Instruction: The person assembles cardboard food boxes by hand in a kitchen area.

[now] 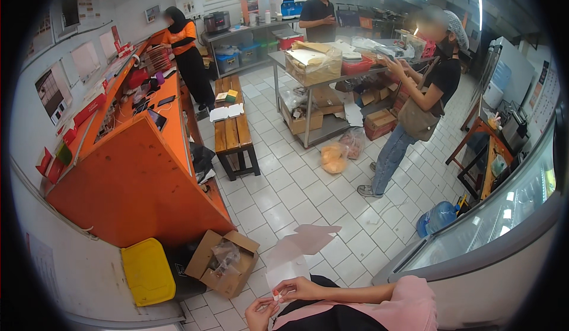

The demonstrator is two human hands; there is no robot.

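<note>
At the lower edge my left hand (261,314) and my right hand (298,289) meet in front of my body. Their fingertips close together on a small white piece with a bit of red or orange (277,296); it is too small to name. Just beyond my right hand is an unfolded white sheet, paper or thin card (301,248), with creased flaps. What supports that sheet I cannot tell. A pink sleeve covers my right upper arm, and dark cloth lies below my hands.
An open cardboard box (228,266) with plastic inside and a yellow lid (148,273) lie left of me. An orange counter (136,183), a wooden bench (232,132), a steel table (307,109) and a glass-fronted cooler (504,212) surround the tiled floor. Three people stand farther off.
</note>
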